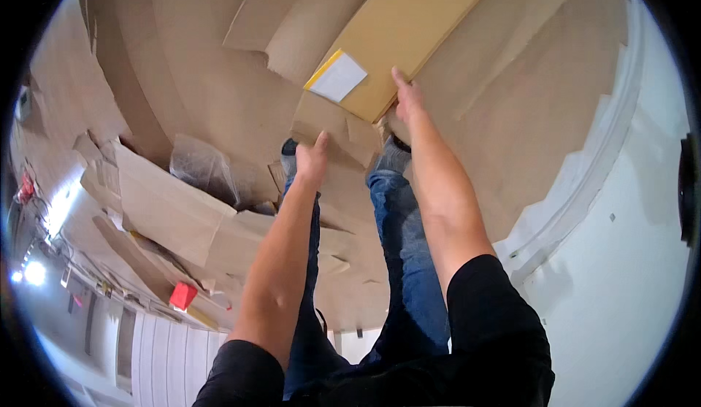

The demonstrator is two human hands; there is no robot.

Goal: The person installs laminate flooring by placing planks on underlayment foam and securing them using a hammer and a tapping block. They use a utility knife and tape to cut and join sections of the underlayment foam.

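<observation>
A long tan cardboard panel (409, 35) slants away from me toward the upper right. Near its close end lies a white paper (340, 78) with a yellow strip along one side. My right hand (409, 99) grips the panel's right edge, thumb on top and fingers out of sight. Below the panel's close end is a brown cardboard flap (336, 124). At the flap's lower left edge is my left hand (312, 162), closed with its thumb over the cardboard; its other fingers are mostly hidden.
Brown cardboard sheets (182, 49) spread around my feet, some with torn edges. Clear plastic wrap (208, 166) lies to the left. Further left is a red object (183, 295). A white wall (613, 261) stands on the right.
</observation>
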